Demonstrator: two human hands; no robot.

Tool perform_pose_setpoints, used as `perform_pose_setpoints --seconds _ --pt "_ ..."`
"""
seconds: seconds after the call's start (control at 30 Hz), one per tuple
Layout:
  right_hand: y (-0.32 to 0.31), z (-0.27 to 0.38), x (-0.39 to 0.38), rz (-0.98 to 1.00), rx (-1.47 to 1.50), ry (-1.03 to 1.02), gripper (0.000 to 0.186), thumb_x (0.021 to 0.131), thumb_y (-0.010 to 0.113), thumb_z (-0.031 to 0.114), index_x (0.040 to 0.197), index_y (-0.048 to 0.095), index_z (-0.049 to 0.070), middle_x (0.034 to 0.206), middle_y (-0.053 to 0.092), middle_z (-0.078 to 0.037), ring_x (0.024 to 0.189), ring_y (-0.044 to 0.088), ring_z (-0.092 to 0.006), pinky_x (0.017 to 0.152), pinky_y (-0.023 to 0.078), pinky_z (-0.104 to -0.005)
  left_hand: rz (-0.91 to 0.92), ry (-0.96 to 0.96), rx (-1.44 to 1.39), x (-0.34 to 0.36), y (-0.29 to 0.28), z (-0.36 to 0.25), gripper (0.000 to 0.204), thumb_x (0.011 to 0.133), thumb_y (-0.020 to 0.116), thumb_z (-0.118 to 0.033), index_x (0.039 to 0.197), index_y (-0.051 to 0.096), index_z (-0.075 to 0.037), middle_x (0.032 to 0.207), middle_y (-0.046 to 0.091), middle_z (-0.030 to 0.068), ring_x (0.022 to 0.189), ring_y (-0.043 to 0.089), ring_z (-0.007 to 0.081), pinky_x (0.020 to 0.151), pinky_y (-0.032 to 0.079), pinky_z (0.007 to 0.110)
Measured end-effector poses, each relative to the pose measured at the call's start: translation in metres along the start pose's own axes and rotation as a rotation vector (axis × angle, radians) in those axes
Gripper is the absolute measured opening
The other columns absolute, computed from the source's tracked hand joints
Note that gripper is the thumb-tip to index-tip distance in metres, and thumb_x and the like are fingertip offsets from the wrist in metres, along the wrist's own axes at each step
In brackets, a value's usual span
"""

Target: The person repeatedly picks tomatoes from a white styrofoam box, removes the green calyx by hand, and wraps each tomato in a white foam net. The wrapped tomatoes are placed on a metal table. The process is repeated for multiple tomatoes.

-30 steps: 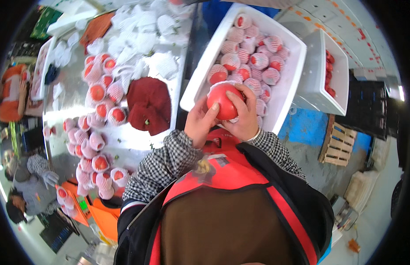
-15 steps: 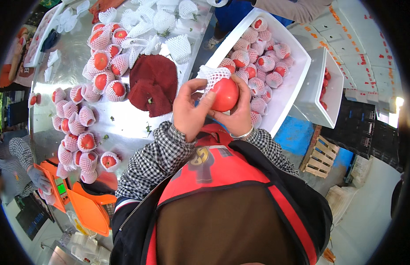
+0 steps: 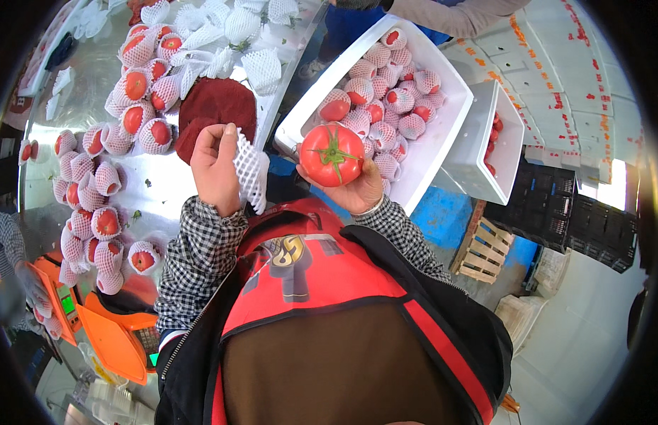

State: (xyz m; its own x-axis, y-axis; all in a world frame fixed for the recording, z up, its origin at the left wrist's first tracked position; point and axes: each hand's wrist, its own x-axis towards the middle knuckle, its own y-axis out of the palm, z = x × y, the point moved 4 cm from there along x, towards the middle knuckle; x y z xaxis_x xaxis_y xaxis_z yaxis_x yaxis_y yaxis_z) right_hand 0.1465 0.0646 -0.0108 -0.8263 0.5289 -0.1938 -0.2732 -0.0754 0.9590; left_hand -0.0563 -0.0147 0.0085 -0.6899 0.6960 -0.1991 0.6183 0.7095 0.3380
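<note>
My right hand [image 3: 358, 190] is closed round a bare red tomato [image 3: 332, 154], its green stem star facing up. To the left, my left hand [image 3: 219, 170] pinches a white foam net sleeve [image 3: 251, 172] that hangs limp from the fingers, apart from the tomato. Just beyond the left hand, a dark red cloth [image 3: 215, 110] lies on the metal table [image 3: 174, 191]. Past the tomato stands a white foam box [image 3: 442, 134] with several tomatoes [image 3: 400, 100] in net sleeves.
Many sleeved tomatoes [image 3: 91, 191] lie at the table's left, with loose foam sleeves [image 3: 261, 69] at its far side. A grey-white bin [image 3: 488, 142] stands right of the box. Another person's sleeve [image 3: 456, 15] reaches in beyond it. An orange scale [image 3: 59, 301] sits lower left.
The foam sleeve has come off the tomato. My left hand has moved left with it, while my right hand keeps the tomato, now turned stem up. The view has shifted slightly.
</note>
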Motion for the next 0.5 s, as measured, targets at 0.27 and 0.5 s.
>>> perform_pose_setpoints --seconds 0.27,0.5 --pt "0.006 -0.005 0.005 0.006 0.013 0.067 0.074 0.084 0.066 0.046 0.14 0.035 0.008 0.14 0.044 -0.015 0.129 0.044 -0.0358 0.105 0.037 -0.0578 0.41 0.494 0.836 -0.031 0.024 -0.021 0.051 0.075 0.079 -0.023 0.113 0.056 0.001 0.097 0.059 0.0148 0.086 0.061 0.0264 0.076 0.05 0.034" --pt "0.025 -0.016 0.004 -0.266 -0.791 0.231 0.065 0.097 0.033 0.059 0.129 0.046 0.005 0.118 0.059 -0.014 0.106 0.062 -0.0248 0.088 0.053 -0.0364 0.609 0.229 0.582 -0.037 0.031 0.006 0.086 0.066 0.086 -0.032 0.132 0.044 0.002 0.121 0.058 0.0182 0.108 0.06 0.0309 0.092 0.048 0.038"
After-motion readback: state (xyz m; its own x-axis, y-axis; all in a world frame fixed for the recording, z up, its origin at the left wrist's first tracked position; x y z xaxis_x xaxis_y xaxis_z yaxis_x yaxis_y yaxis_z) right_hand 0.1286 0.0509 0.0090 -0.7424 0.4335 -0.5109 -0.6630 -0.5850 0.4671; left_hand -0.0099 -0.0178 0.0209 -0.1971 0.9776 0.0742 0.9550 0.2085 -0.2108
